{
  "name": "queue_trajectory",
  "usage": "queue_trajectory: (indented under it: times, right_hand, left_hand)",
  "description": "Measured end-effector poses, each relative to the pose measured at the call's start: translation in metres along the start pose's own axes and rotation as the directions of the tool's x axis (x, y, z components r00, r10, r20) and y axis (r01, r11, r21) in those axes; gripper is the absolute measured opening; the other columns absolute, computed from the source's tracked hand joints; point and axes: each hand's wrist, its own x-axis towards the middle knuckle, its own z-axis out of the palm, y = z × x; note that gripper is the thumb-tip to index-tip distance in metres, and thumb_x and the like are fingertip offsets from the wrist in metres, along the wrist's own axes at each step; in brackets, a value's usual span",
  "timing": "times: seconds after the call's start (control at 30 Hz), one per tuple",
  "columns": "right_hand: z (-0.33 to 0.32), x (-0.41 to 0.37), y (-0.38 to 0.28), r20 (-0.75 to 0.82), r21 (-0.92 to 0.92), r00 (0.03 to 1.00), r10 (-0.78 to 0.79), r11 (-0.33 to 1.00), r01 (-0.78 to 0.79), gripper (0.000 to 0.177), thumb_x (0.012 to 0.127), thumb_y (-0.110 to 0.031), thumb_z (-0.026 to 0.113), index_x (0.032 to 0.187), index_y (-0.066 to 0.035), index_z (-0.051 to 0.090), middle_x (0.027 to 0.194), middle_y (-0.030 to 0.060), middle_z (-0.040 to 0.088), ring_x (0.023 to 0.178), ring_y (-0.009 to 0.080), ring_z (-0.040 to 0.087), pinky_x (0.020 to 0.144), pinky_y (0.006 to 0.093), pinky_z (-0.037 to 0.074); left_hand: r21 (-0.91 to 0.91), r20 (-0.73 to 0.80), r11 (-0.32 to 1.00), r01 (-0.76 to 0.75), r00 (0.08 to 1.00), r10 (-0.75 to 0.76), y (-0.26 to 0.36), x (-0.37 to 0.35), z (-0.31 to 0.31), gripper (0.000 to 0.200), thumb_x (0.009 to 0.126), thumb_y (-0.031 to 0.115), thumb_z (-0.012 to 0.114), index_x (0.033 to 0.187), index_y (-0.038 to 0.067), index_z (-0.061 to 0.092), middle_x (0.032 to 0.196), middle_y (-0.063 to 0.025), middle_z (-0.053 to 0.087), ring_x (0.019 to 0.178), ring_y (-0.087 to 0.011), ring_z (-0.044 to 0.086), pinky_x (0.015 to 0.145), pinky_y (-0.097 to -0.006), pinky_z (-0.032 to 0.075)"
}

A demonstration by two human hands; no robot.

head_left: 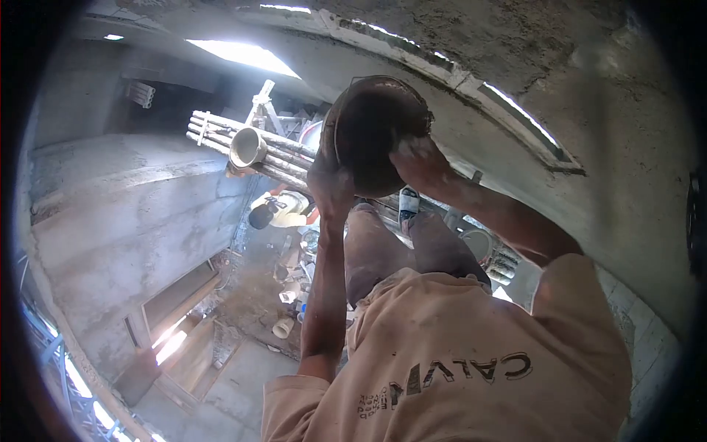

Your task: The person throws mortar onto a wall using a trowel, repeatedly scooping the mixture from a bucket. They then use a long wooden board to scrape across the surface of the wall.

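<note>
A dark, worn bucket (375, 110) is held up in front of me, tilted so that its shadowed inside faces my view. A thin wire handle shows along its left rim. My left hand (331, 190) is closed on the bucket's lower left edge. At the right edge, my right hand (421, 163) has its fingers curled over the rim into the opening, and the fingertips are slightly blurred. What the bucket contains, if anything, is too dark to make out.
Bamboo scaffolding poles (283, 158) run beneath my feet, with a second bucket (247, 147) standing on them to the left. Another person (280, 210) is below among rubble and containers. A rough plastered wall (589, 177) rises close on the right. Another round container (477, 244) sits beside my legs.
</note>
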Motion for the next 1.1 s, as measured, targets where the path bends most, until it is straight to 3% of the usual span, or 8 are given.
queue_trajectory:
  times: [0.07, 0.2, 0.3, 0.47, 0.57, 0.7, 1.03, 1.1]
  right_hand:
    - [-0.001, -0.014, -0.007, 0.414, 0.315, 0.910, 0.023, 0.934, -0.167, 0.014, 0.089, -0.018, 0.063, 0.100, -0.012, 0.070, 0.096, 0.0109, 0.065, 0.096, 0.0315, 0.065, 0.082, 0.0474, 0.050]
    - [0.022, -0.017, -0.004, 0.109, 0.083, 0.991, 0.073, 0.993, -0.082, 0.009, 0.086, -0.019, 0.065, 0.090, -0.012, 0.069, 0.090, 0.0099, 0.063, 0.090, 0.0290, 0.065, 0.081, 0.0455, 0.050]
    - [-0.009, -0.011, -0.014, 0.353, 0.180, 0.929, 0.112, 0.966, -0.186, 0.011, 0.085, -0.018, 0.066, 0.091, -0.011, 0.071, 0.089, 0.0103, 0.062, 0.089, 0.0282, 0.066, 0.082, 0.0449, 0.051]
    - [0.012, -0.023, -0.009, 0.061, 0.095, 0.977, 0.203, 0.974, -0.208, 0.015, 0.083, -0.017, 0.066, 0.096, -0.011, 0.069, 0.091, 0.0114, 0.062, 0.090, 0.0307, 0.065, 0.081, 0.0468, 0.052]
    - [-0.022, -0.012, -0.027, 0.491, 0.252, 0.865, 0.100, 0.934, -0.251, 0.020, 0.083, -0.018, 0.065, 0.100, -0.010, 0.066, 0.097, 0.0133, 0.062, 0.095, 0.0313, 0.064, 0.080, 0.0473, 0.052]
    - [0.013, -0.001, 0.006, 0.051, 0.054, 0.946, 0.320, 0.945, -0.322, 0.017, 0.082, -0.018, 0.066, 0.095, -0.009, 0.065, 0.085, 0.0097, 0.062, 0.082, 0.0296, 0.065, 0.073, 0.0455, 0.053]
    - [-0.008, -0.023, 0.000, 0.188, 0.204, 0.903, 0.387, 0.884, -0.422, 0.015, 0.081, -0.017, 0.069, 0.094, -0.010, 0.068, 0.084, 0.0113, 0.067, 0.083, 0.0310, 0.069, 0.078, 0.0479, 0.054]
    - [-0.003, -0.042, -0.017, 0.432, 0.309, 0.872, 0.231, 0.870, -0.384, 0.019, 0.082, -0.017, 0.068, 0.099, -0.009, 0.069, 0.089, 0.0112, 0.067, 0.088, 0.0313, 0.069, 0.083, 0.0487, 0.053]
  left_hand:
    - [-0.104, -0.036, 0.994, -0.036, 0.999, 0.033, -0.015, -0.002, 0.004, 0.047, 0.081, 0.007, 0.057, 0.127, 0.000, 0.067, 0.098, -0.0247, 0.074, 0.095, -0.0368, 0.074, 0.086, -0.0403, 0.055]
    - [0.041, 0.067, 0.999, -0.020, 0.998, 0.017, -0.004, -0.009, 0.007, 0.056, 0.081, 0.004, 0.056, 0.136, -0.002, 0.062, 0.117, -0.0185, 0.074, 0.103, -0.0231, 0.072, 0.090, -0.0357, 0.054]
    - [-0.193, 0.019, 0.981, -0.030, 0.999, 0.035, 0.020, -0.008, 0.012, 0.041, 0.087, -0.002, 0.060, 0.128, -0.009, 0.065, 0.116, -0.0102, 0.074, 0.105, -0.0147, 0.066, 0.093, -0.0304, 0.053]
    - [-0.110, 0.059, 0.988, -0.111, 0.991, 0.118, -0.007, -0.013, 0.018, 0.054, 0.086, 0.006, 0.061, 0.140, 0.002, 0.059, 0.120, -0.0194, 0.072, 0.105, -0.0245, 0.071, 0.091, -0.0348, 0.055]
    - [-0.016, 0.068, 0.996, -0.089, 0.994, 0.089, -0.001, -0.010, 0.027, 0.058, 0.086, 0.009, 0.060, 0.143, 0.005, 0.058, 0.123, -0.0235, 0.071, 0.104, -0.0296, 0.074, 0.090, -0.0370, 0.056]
    - [0.155, 0.026, 0.988, 0.010, 1.000, -0.014, 0.037, -0.026, 0.030, 0.051, 0.083, 0.007, 0.061, 0.131, -0.009, 0.062, 0.119, -0.0162, 0.074, 0.108, -0.0196, 0.067, 0.097, -0.0331, 0.053]
    - [-0.195, 0.042, 0.973, -0.120, 0.990, 0.131, 0.029, -0.031, 0.045, 0.065, 0.084, 0.001, 0.056, 0.149, -0.004, 0.051, 0.138, -0.0224, 0.065, 0.124, -0.0233, 0.064, 0.105, -0.0326, 0.048]
    - [-0.146, 0.066, 0.983, -0.110, 0.991, 0.121, 0.043, -0.034, 0.042, 0.065, 0.083, -0.001, 0.055, 0.148, -0.005, 0.052, 0.136, -0.0199, 0.066, 0.124, -0.0216, 0.063, 0.107, -0.0324, 0.047]
